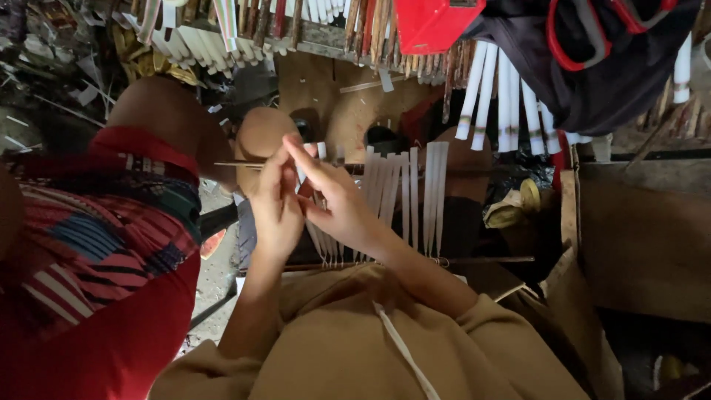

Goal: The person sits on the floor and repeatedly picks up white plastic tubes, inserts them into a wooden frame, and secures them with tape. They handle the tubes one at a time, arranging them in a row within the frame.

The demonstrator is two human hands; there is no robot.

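My left hand [275,204] and my right hand [341,204] meet in front of me, fingers pressed together. The left fingers pinch a thin wooden stick [235,164] that pokes out level to the left. My right hand's fingers close on a small white paper piece [321,150] at the stick, with its end showing above them. Just beyond my hands, several long white paper strips [415,194] lie side by side, their near ends along a thin rod [481,260].
Another person in red striped clothing [96,252] sits close on my left, knee [167,111] raised. White paper tubes [503,96] and sticks hang at the top. A red object [433,22] and dark cloth [592,67] sit top right, a wooden box [644,237] right.
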